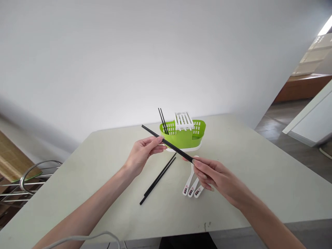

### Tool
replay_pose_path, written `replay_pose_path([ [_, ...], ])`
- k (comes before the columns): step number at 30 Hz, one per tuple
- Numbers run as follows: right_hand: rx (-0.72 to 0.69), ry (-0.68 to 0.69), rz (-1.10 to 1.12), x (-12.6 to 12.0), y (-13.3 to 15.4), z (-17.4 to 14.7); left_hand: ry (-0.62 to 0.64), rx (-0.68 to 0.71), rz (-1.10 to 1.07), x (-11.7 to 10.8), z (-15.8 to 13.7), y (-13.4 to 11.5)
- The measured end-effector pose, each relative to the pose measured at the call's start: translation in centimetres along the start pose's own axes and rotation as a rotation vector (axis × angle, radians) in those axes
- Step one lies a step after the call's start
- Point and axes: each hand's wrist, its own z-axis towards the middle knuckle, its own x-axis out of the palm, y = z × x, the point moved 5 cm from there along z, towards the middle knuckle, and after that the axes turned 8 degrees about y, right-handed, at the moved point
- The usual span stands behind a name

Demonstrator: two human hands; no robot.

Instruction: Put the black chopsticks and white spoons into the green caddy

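Observation:
A pair of black chopsticks [177,148] slants across the middle of the view, held above the table by both hands. My left hand [141,152] pinches them near their middle, while my right hand [214,174] grips their lower right end. Behind them stands a green utensil basket [181,139] with a white slotted rack [184,120] on top; two black chopsticks [163,121] lean upright in its left compartment. Another pair of black chopsticks [158,178] lies on the table between my forearms. Below my right hand rest three white spoons [192,189], their upper ends partly hidden by that hand.
The pale table [109,166] reaches back to a white wall [116,62]. At the left edge is a metal wire rack [26,183] with a wooden board [17,157]. A grey cable [90,237] crosses the bottom left.

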Motion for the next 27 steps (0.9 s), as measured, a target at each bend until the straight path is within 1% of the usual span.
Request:
replay_pose_path([
  [2, -0.002, -0.015, -0.028, -1.0, -0.4, -0.5, -0.060, 0.023, -0.021, -0.9, 0.5, -0.4],
  [4, -0.003, -0.055, -0.084, -2.7, -0.9, -1.2, -0.142, 0.057, -0.012, -2.7, 1.1, -1.3],
  [6, -0.004, -0.117, -0.156, -5.1, -1.5, -2.2, -0.228, 0.098, 0.031, -5.0, 1.8, -2.6],
  [8, 0.015, -0.198, -0.235, -8.1, -2.5, -3.3, -0.306, 0.148, 0.088, -7.3, 2.4, -4.3],
  [11, 0.064, -0.395, -0.338, -12.8, -4.8, -5.1, -0.418, 0.232, 0.161, -10.3, 3.4, -6.6],
  [13, 0.101, -0.553, -0.382, -15.4, -6.4, -6.4, -0.469, 0.272, 0.200, -11.5, 4.3, -7.5],
  [14, 0.099, -0.616, -0.402, -16.3, -7.1, -7.0, -0.484, 0.280, 0.217, -11.9, 4.8, -7.7],
  [16, 0.067, -0.673, -0.428, -17.3, -8.1, -7.8, -0.491, 0.275, 0.255, -12.1, 6.1, -7.8],
  [18, 0.041, -0.662, -0.454, -17.4, -8.8, -8.1, -0.479, 0.248, 0.299, -11.6, 7.4, -7.6],
  [22, 0.038, -0.614, -0.568, -16.7, -9.4, -7.9, -0.430, 0.174, 0.376, -9.7, 10.0, -6.6],
  [24, 0.035, -0.620, -0.617, -16.4, -9.4, -7.8, -0.419, 0.138, 0.410, -8.7, 11.1, -6.0],
  [27, 0.050, -0.634, -0.630, -16.3, -9.4, -7.9, -0.404, 0.104, 0.471, -7.6, 12.5, -5.1],
])
